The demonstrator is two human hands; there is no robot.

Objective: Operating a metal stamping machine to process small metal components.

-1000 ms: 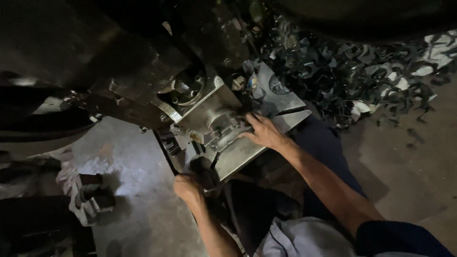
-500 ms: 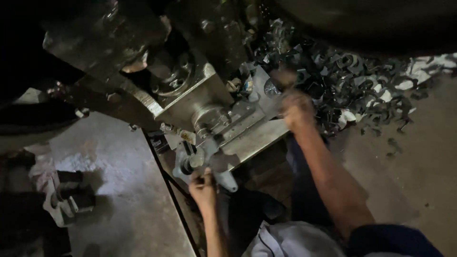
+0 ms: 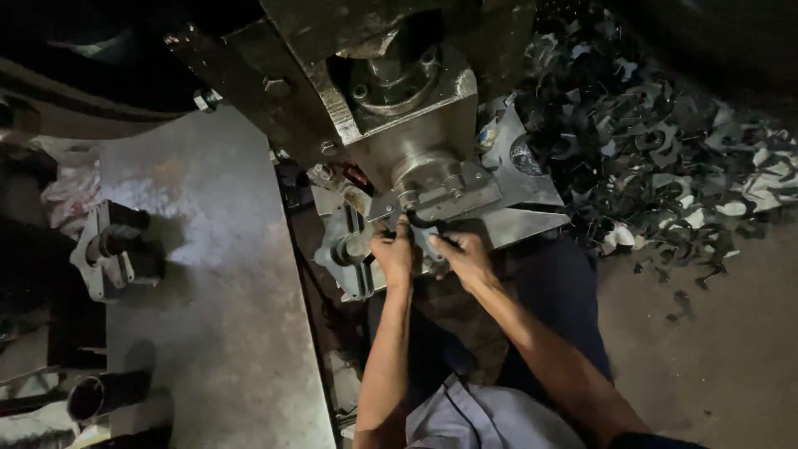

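Note:
A heavy grey press machine (image 3: 399,100) stands over a steel die plate (image 3: 515,224). My left hand (image 3: 393,256) and my right hand (image 3: 465,258) are side by side at the front of the die, just under the round ram (image 3: 424,175). Both hands pinch a small dark metal piece (image 3: 420,226) on the die; the piece is mostly hidden by my fingers. My forearms reach up from the bottom of the view over my dark trousers (image 3: 565,291).
A big heap of dark stamped metal scraps (image 3: 657,141) lies on the floor at the right. A flat grey metal sheet (image 3: 208,283) lies to the left, with a metal bracket (image 3: 108,249) and a pipe end (image 3: 91,395) beside it.
My right hand came back from the scrap heap at the right to the die front. My left hand moved up to meet it; the view shifted closer to the press.

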